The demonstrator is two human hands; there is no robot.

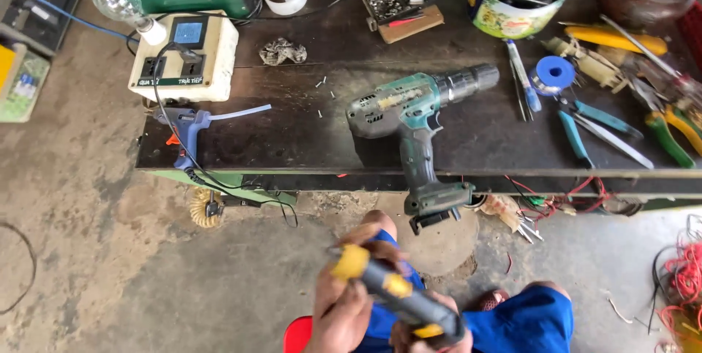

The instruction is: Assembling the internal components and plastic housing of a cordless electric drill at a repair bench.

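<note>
Grey-and-yellow handled tool (pixel 391 296), probably a screwdriver: held low over the lap, left hand (pixel 344 308) wrapped around its yellow-capped end, right hand (pixel 431 331) closed on the lower end. Step, by judgement: readying the tool; next calls for reaching up to the cordless drill (pixel 417 122), lying on its side, grip overhanging the dark workbench (pixel 292 141). Bench also: glue gun (pixel 183 122), socket box (pixel 186 57), pliers (pixel 676 130). Floor: stained concrete (pixel 88 236).

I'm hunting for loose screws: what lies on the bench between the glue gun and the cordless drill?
In the head view, a few small loose screws lie scattered on the dark benchtop between the blue glue gun and the teal cordless drill; otherwise bare.
</note>
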